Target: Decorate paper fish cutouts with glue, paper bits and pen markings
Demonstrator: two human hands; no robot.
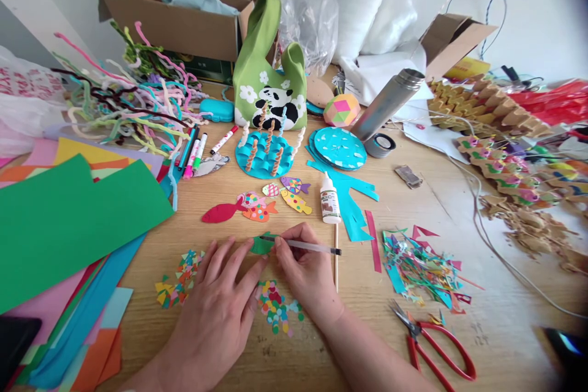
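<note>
My left hand (215, 306) lies flat on the wooden table (459, 196), fingers spread, with its fingertips pressing a small green paper cut-out (260, 245). My right hand (305, 266) pinches a thin clear pen (307, 247), its tip resting on the green piece. Just beyond lie several coloured paper fish (257, 208), one red and others dotted. A small white glue bottle (329, 198) stands to the right of the fish. Little heaps of confetti-like paper bits (275, 306) lie under and beside my hands.
Stacked coloured paper sheets (68, 220) cover the left. Pipe cleaners (128, 98), markers (195, 150), a panda bag (271, 82), blue paper discs (340, 147), a steel flask (388, 104) and boxes crowd the back. Paper scraps (418, 263) and red scissors (434, 346) lie right.
</note>
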